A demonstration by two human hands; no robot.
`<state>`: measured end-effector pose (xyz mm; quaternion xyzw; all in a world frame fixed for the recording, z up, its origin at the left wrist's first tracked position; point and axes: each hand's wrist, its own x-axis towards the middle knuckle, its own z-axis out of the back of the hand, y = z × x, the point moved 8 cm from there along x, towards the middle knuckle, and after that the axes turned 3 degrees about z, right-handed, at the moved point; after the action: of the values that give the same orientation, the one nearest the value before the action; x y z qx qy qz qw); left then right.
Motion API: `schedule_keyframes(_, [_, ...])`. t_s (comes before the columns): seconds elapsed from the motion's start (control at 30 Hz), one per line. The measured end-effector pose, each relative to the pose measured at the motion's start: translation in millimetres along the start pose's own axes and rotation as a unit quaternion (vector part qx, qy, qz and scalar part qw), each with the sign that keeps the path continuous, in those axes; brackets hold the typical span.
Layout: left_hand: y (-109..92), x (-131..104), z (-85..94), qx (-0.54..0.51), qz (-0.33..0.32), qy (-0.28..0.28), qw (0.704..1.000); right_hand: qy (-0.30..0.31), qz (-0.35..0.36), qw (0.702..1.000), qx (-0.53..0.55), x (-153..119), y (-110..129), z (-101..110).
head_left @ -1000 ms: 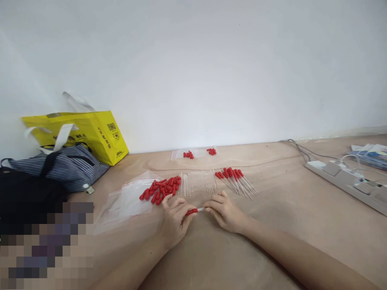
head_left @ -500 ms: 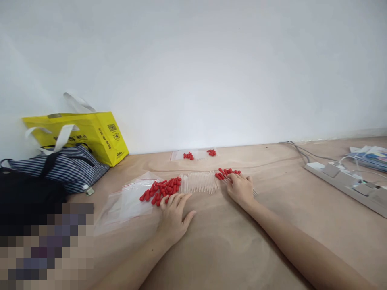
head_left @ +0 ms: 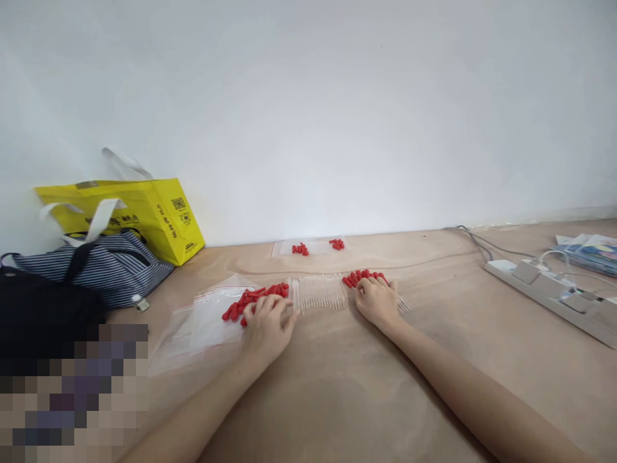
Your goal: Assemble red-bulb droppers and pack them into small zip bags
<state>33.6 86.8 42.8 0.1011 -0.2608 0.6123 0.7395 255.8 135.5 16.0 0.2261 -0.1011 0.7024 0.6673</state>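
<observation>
- In the head view, the left hand (head_left: 266,329) is over the near side of the red caps (head_left: 232,312), fingers bent and spread; whether it grasps one cannot be told. The heap seems placed on that side to suit this hand's reach.
- The right hand (head_left: 378,302) is curled, fingertips down, at the capped tubes (head_left: 366,274); it hides its own fingertips, so whether it pinches a tube or has let go cannot be told.
- The capped tubes lie close together with their red ends toward the wall (head_left: 308,128), probably to keep them sorted apart from the bare tubes (head_left: 319,291).
- Those bare tubes lie side by side in a row between the hands, likely so that single ones are easy to pick out and either hand can get at them.
- Clear bags (head_left: 205,321) lie flat to the left, partly beneath the red caps, perhaps keeping them off the table (head_left: 308,399).
- A far bag (head_left: 318,245) with two red clusters lies near the wall, seemingly out of the hands' way.
</observation>
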Motion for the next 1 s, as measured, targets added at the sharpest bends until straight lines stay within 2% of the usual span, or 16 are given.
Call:
schedule_keyframes(0.07, [8.8, 22.8, -0.8, 0.038, 0.025, 0.001, 0.999, 0.039, -0.019, 0.999, 0.012, 4.0, 6.5, -3.1])
schedule_keyframes(0.2, [14.8, 61.2, -20.4, 0.085, 0.008, 0.079, 0.993, 0.111, -0.058, 0.992, 0.007, 13.4, 17.5, -11.8])
schedule_keyframes(0.33, [16.9, 73.2, -31.6, 0.098, 0.004, 0.101, 0.99, 0.132, -0.076, 0.988, -0.001, 21.3, 19.8, -17.5])
schedule_keyframes(0.6, [12.2, 71.1, -30.6, 0.127, -0.004, 0.061, 0.99, 0.165, -0.095, 0.982, 0.001, 23.8, 16.4, -25.1])
schedule_keyframes(0.77, [3.8, 68.8, -17.1, 0.127, -0.022, 0.019, 0.992, 0.158, -0.09, 0.983, 0.006, 23.1, 19.3, -23.0])
schedule_keyframes(0.9, [-5.9, 44.9, 0.1, 0.085, -0.051, -0.02, 0.995, 0.136, -0.059, 0.989, 0.019, 19.5, 24.2, -12.8])
schedule_keyframes(0.97, [-11.5, 21.8, 10.3, -0.01, -0.083, -0.059, 0.995, 0.124, -0.024, 0.991, 0.037, 12.7, 26.8, -6.0])
schedule_keyframes(1.0, [-12.7, 9.7, 11.5, -0.05, -0.093, -0.058, 0.993, 0.117, 0.006, 0.992, 0.052, 7.5, 29.1, -2.6])
